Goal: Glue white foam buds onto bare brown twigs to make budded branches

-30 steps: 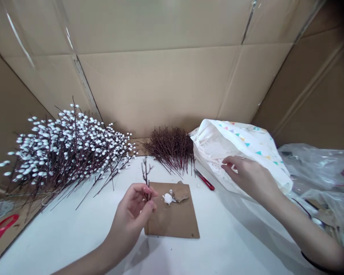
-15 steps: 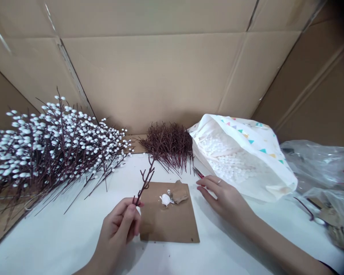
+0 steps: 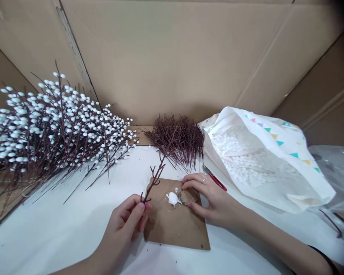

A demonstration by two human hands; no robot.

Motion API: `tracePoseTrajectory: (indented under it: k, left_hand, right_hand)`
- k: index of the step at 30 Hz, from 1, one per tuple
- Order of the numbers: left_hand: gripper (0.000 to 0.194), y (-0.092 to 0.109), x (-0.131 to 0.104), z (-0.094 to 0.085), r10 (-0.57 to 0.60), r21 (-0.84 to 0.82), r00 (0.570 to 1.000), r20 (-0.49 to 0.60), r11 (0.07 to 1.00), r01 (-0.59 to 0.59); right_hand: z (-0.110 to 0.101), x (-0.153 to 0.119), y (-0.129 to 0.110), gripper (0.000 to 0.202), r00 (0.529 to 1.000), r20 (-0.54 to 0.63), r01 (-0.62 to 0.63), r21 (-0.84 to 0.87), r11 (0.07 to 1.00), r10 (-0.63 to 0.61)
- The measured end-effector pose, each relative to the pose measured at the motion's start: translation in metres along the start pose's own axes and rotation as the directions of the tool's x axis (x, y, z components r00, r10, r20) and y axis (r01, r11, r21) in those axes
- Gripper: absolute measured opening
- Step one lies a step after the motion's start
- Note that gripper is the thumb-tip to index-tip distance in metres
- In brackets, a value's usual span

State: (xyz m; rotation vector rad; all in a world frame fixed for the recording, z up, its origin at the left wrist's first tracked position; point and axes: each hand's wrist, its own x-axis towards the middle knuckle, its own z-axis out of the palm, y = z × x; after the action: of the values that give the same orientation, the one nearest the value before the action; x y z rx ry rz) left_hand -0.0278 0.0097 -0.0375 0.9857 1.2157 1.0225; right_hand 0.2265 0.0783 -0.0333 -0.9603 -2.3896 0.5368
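Observation:
My left hand (image 3: 132,219) pinches a bare brown artificial twig (image 3: 154,181) near its lower part; its forked tip points up and away from me. On the brown cardboard square (image 3: 174,229) lies a white glue-like blob (image 3: 172,198) with small white bits around it. My right hand (image 3: 209,196) reaches over the square's right edge, thumb and fingers apart around a small torn brown scrap (image 3: 188,195). Its fingertips seem to touch the scrap, which they partly cover. Just behind that hand, red-handled scissors (image 3: 216,180) rest on the white table.
Twigs with white buds (image 3: 65,126) are heaped at the left. Bare brown twigs (image 3: 177,139) form a bundle at the back middle. A white patterned bag (image 3: 286,164) of white buds (image 3: 246,164) lies open at the right, near clear plastic (image 3: 332,164). Cardboard walls (image 3: 174,57) surround the table.
My right hand has left the scissors and come to the brown scrap on the cardboard square. The left hand still holds the twig. The view has shifted a little.

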Motion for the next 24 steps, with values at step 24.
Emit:
tracePoseTrajectory:
  k: [24]
  left_hand:
    - [0.035,-0.003,0.003,-0.001,-0.009,0.063,0.999,0.043,0.998,0.006]
  right_hand:
    - [0.009,0.006,-0.016,0.016,0.974,-0.195,-0.088,0.144,0.986,0.115]
